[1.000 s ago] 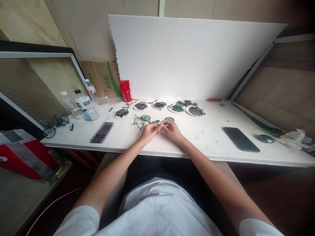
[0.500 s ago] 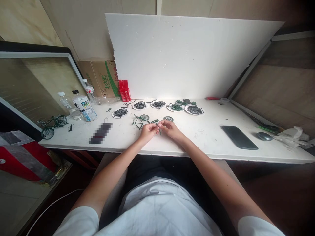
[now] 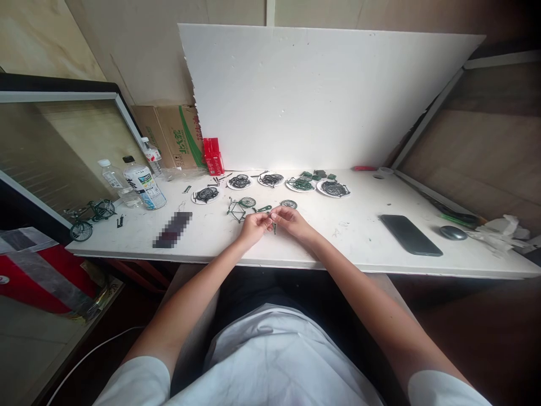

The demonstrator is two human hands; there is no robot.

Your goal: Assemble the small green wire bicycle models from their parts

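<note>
My left hand (image 3: 256, 224) and my right hand (image 3: 289, 220) meet fingertip to fingertip just above the white table. Both are closed in a pinch on a small part that the fingers mostly hide. A thin green piece (image 3: 274, 229) sticks out below the right fingers. Beyond the left hand lies a green model bicycle frame (image 3: 236, 210), with a spoked wheel (image 3: 247, 202) by its top. Another spoked wheel (image 3: 289, 204) lies just behind the right hand. Between them, a small green part (image 3: 265, 208) rests close to the fingertips.
Paper plates of dark and green parts, such as the right plate (image 3: 333, 188), line the back. An assembled model bicycle (image 3: 93, 217) and bottles (image 3: 146, 183) stand left. A phone (image 3: 409, 234) and a mouse (image 3: 453, 233) lie right. A white board (image 3: 329, 101) leans behind.
Both hands stay pinched together in nearly the same spot. The whole view has shifted very slightly; the things on the table have not moved.
</note>
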